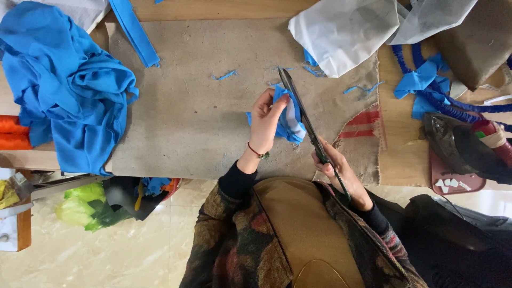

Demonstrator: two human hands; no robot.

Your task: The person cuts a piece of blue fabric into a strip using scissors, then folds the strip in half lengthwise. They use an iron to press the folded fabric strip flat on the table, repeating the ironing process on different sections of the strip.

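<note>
Wooden table [224, 9] topped with a rough burlap mat [197, 101], blue scraps [226, 75] scattered about. Left hand [265, 121], grip pinched on a small blue fabric piece [290, 120] over the mat; right hand [333, 162], grip wrapped round long dark scissors [305, 118]. Blue cloth heap [64, 85] off to one side, glossy beige floor tiles [117, 250] below.

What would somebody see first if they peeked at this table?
Probably the long dark scissors in the middle, held by the right hand and lying along a small folded piece of blue cloth pinched in the left hand. Next, the big crumpled heap of blue fabric on the table's left side. Tiny blue scraps dot the brown mat.
</note>
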